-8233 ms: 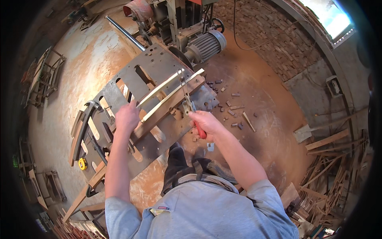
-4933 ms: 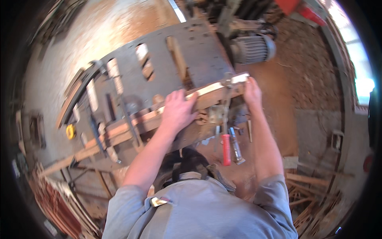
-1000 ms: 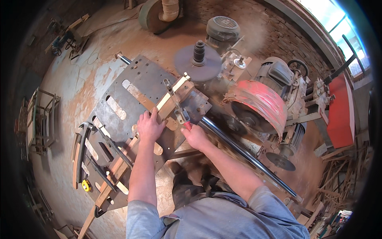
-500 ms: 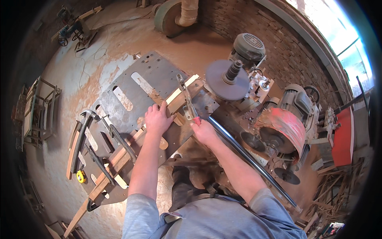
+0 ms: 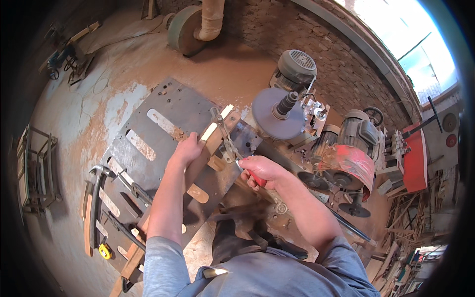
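Two bare hands on the work. Right hand (image 5: 264, 168): fingers closed round a red handle (image 5: 258, 180), smooth and rounded, belonging to a metal toggle clamp (image 5: 228, 151). Left hand (image 5: 185, 149): fingers partly curled at the near end of a pale wood strip (image 5: 210, 131); whether it grips or rests, cannot tell.

Strip: slim, straight-edged, laid along a thicker brown wooden beam (image 5: 213, 143) above the table. Long axis diagonal, far end forward and to the person's right, towards a grey disc (image 5: 267, 116); the clamp's arm crosses it near that end.

Steel table (image 5: 190, 106): flat grey plate, round-ended slots, small drilled holes. Left side: dark curved bar clamp (image 5: 102, 208); yellow tape measure (image 5: 105, 251). Beyond: ribbed grey motor (image 5: 299, 64); rough brick wall (image 5: 346, 64).
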### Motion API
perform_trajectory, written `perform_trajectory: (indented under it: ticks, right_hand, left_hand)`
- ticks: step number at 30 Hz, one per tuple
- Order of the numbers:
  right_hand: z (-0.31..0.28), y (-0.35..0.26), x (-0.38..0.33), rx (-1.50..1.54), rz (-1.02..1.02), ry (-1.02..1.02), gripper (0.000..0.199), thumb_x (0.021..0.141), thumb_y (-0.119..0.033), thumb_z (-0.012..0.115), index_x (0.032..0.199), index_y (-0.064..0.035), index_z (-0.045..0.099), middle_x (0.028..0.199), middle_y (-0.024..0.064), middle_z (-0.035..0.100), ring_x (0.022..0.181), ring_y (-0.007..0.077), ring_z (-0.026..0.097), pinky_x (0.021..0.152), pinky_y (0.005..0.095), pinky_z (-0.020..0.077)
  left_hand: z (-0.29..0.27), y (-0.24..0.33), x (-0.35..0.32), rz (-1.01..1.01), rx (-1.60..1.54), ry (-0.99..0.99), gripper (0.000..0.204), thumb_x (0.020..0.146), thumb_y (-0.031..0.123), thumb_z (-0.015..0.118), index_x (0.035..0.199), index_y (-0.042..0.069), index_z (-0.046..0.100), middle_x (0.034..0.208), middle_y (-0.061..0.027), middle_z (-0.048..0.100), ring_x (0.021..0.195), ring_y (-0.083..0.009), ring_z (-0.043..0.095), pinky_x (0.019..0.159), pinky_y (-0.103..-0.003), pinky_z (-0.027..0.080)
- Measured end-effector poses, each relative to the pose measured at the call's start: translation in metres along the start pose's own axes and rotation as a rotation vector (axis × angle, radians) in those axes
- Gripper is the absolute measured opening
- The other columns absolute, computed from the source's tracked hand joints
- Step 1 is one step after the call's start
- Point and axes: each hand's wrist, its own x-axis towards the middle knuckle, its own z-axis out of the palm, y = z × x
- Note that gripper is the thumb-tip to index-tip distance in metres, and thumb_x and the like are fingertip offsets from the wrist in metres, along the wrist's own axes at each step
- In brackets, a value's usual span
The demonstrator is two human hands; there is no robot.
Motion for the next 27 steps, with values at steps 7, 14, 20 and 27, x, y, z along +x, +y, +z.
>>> perform_trajectory:
  ticks: [7,14,20,27]
  right_hand:
    - [0.003,0.003,0.002,0.057,-0.026,-0.025,0.013,0.100,-0.024,0.054,0.097,-0.0147,0.046,0.071,-0.0018,0.049,0.046,0.0076,0.041,0.039,0.0254,0.0331]
    - [-0.001,0.011,0.010,0.158,-0.045,-0.074,0.013,0.101,-0.027,0.053,0.095,-0.0173,0.047,0.069,-0.0023,0.045,0.047,0.0080,0.037,0.041,0.0259,0.0272]
    - [-0.003,0.020,0.008,0.165,-0.093,-0.075,0.017,0.103,-0.028,0.050,0.089,-0.0214,0.044,0.064,-0.0054,0.041,0.045,0.0069,0.034,0.039,0.0249,0.0247]
    - [-0.019,0.047,0.014,0.192,-0.138,-0.130,0.022,0.102,-0.031,0.052,0.087,-0.0151,0.050,0.066,-0.0023,0.044,0.046,0.0093,0.035,0.044,0.0287,0.0264]
  left_hand:
    - [-0.031,0.001,0.002,-0.032,-0.285,-0.127,0.056,0.086,0.031,0.069,0.131,0.003,0.055,0.124,-0.0234,0.064,0.116,-0.0335,0.062,0.099,-0.040,0.048]
    - [-0.089,-0.002,-0.062,-0.093,-0.109,0.308,0.049,0.088,0.022,0.067,0.131,0.004,0.053,0.108,-0.0239,0.070,0.099,-0.0372,0.068,0.087,-0.044,0.051]
    - [-0.112,0.039,-0.191,-0.070,-0.284,0.396,0.048,0.087,0.012,0.066,0.132,0.000,0.052,0.099,-0.0171,0.069,0.087,-0.0231,0.067,0.078,-0.035,0.052]
    - [-0.053,0.074,-0.325,0.008,-0.763,0.446,0.050,0.084,0.003,0.063,0.132,-0.005,0.049,0.110,-0.0101,0.062,0.097,-0.0161,0.060,0.083,-0.031,0.050]
